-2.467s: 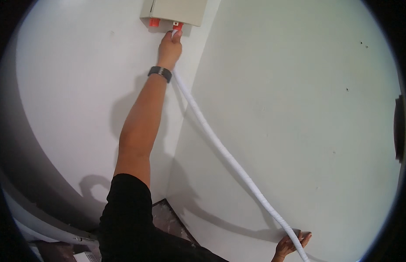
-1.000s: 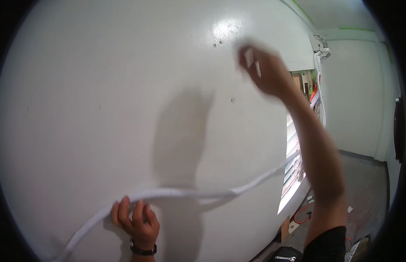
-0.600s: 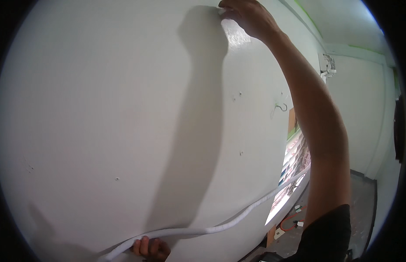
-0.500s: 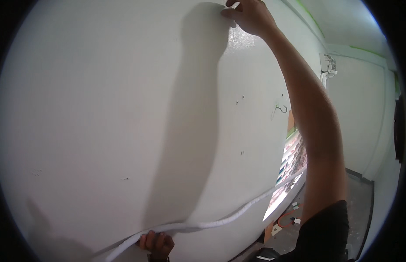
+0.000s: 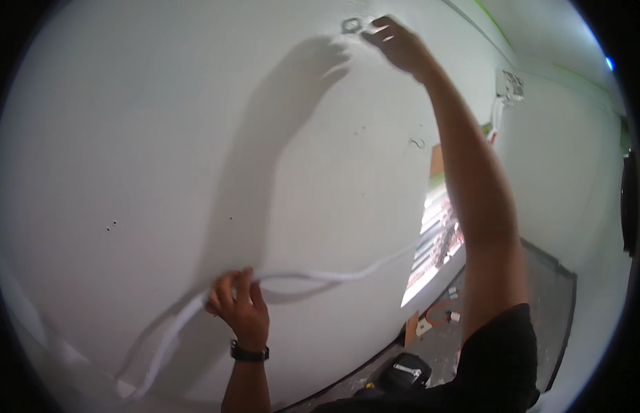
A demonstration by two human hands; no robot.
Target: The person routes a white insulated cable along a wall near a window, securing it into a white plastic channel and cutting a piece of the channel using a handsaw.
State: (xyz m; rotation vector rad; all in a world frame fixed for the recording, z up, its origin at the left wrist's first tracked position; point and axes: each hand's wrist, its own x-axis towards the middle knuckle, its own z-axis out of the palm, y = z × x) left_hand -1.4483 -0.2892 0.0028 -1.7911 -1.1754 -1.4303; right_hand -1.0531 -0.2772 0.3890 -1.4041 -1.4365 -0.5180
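Observation:
My left hand, with a black wristwatch, is closed round a long white wrapped tube against the pale wall. The tube hangs in a curve below this hand and runs off to the right towards the window, casting a shadow. High up, my bare right arm reaches across to the wall. There my right hand has its fingers apart, smeared a little by motion. Just left of its fingertips is a small grey ring-shaped thing at the wall, too blurred to name.
Small holes and a wire hook mark the wall. To the right is a bright louvred window. A black bag-like object, cardboard and an orange cord lie on the floor. A white wall unit hangs near the corner.
My left hand has come up along the wall with the tube, showing more forearm. My right hand's fingers have spread, and the ring-shaped thing now shows beside them. The view has shifted downward.

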